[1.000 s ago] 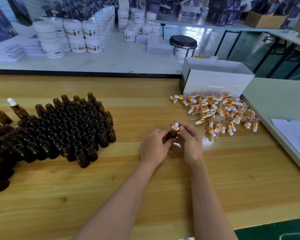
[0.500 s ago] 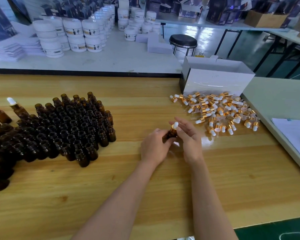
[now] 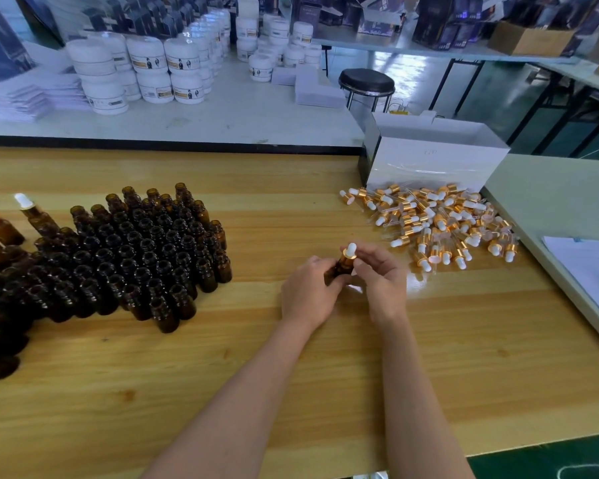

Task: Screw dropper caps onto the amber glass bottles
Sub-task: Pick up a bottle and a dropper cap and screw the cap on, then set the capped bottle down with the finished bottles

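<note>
Amber bottle [image 3: 339,269] is up off the wooden table [image 3: 291,375], held between both hands near the middle of the bench, tilted with its neck pointing away from the person. Left hand [image 3: 308,292] wraps the body, fingers curled tight round the dark glass. Right hand [image 3: 382,281] comes in from the other side, thumb and fingertips pinching the dropper cap [image 3: 350,253] at its gold collar, white bulb poking out above. The cap sits on the neck, though how far it is threaded down is hard to tell from this angle.

Off to the left, the open bottles [image 3: 135,250] stand packed shoulder to shoulder in a big block, mouths up. At the far left edge, 2 capped bottles [image 3: 32,216] show their white bulbs, just beside that block. To the right of the hands, the pile of loose caps [image 3: 436,223] lies scattered, gold and white, right against the front of a white box [image 3: 436,164]. Behind the bench, white jars [image 3: 146,70] are stacked on a pale table, and a black stool [image 3: 366,81] stands beyond the box.
</note>
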